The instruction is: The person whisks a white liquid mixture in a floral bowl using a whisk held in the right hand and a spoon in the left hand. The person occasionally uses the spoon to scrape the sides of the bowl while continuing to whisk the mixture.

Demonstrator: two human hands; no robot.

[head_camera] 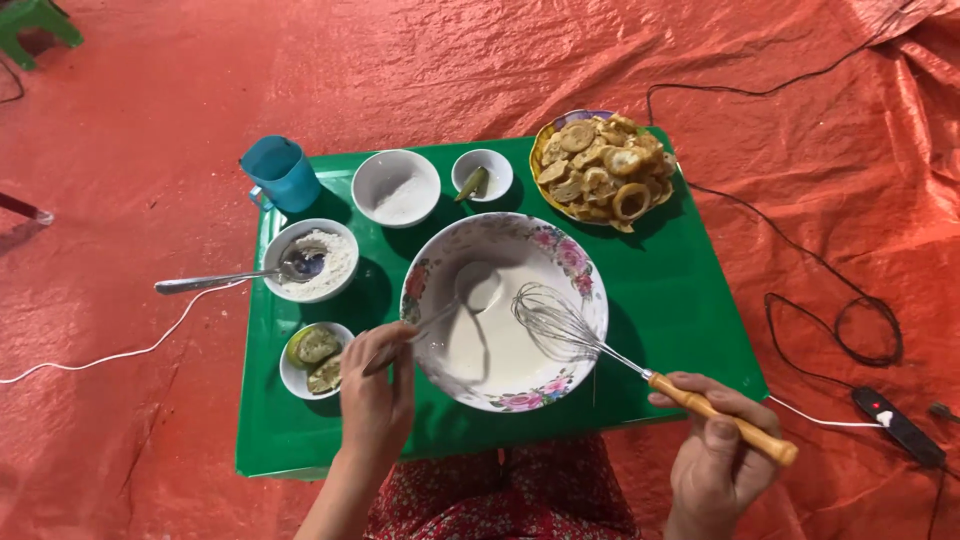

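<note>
A large floral bowl (585, 285) of thin white batter stands in the middle of a green tray (690, 320). My left hand (375, 395) holds a metal spoon (478, 288) whose bowl is lifted over the batter at the bowl's left side. My right hand (715, 455) grips the wooden handle of a wire whisk (555, 322); the wire head rests in the batter at the bowl's right side.
Also on the tray: a teal cup (282, 172), a white bowl of powder (396, 187), a small bowl with a green piece (482, 175), a flour bowl with a spoon (312, 262), a lime dish (314, 358), a plate of fried rings (603, 168). Black cables (840, 300) lie right.
</note>
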